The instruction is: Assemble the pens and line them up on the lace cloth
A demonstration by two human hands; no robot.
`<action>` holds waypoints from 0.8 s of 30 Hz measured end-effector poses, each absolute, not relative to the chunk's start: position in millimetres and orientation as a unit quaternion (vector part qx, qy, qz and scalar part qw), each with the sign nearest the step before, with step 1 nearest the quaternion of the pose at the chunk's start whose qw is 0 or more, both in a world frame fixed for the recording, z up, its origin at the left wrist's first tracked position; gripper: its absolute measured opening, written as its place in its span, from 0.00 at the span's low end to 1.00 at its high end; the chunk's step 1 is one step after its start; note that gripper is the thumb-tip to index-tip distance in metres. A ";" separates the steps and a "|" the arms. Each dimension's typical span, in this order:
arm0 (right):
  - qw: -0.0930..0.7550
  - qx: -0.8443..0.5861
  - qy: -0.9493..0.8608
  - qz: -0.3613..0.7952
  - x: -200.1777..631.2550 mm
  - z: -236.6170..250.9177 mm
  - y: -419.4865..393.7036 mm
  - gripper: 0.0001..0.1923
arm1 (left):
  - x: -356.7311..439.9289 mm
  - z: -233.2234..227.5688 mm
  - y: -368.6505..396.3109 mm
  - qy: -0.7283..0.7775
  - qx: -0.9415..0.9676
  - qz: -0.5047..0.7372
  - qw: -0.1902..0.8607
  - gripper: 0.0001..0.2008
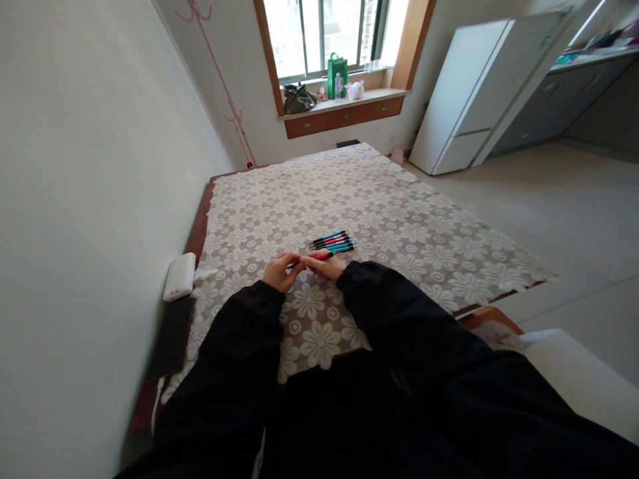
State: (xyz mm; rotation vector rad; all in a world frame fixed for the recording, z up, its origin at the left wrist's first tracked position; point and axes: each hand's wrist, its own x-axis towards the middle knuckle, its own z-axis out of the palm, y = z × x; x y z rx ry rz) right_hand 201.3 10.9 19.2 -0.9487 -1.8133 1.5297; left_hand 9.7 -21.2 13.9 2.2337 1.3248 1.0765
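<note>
While both hands grip pink pen, pen row just beyond; white box left.

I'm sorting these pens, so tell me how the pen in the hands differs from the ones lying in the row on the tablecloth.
The held pen is gripped between the left hand and right hand; the row of pens lies untouched on the tablecloth. The held pen is alone and partly hidden by fingers; the row shows several side by side in full. The held pen is pink; the row mixes pink and teal. All look like the same slim type with dark ends.
</note>
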 end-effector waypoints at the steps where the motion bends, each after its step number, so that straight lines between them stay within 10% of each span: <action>1: 0.290 -0.361 -0.681 0.567 201.3 19.6 10.9 0.27 | 9.6 15.9 -21.4 0.460 0.793 0.365 0.164 0.11; 9: 0.333 -0.380 -0.679 0.533 199.3 26.5 7.6 0.25 | 8.7 19.9 -19.3 0.459 0.797 0.338 0.199 0.26; 24: 0.395 -0.296 -0.622 0.608 197.6 12.0 15.7 0.18 | 9.7 15.4 -21.6 0.494 0.723 0.369 0.311 0.22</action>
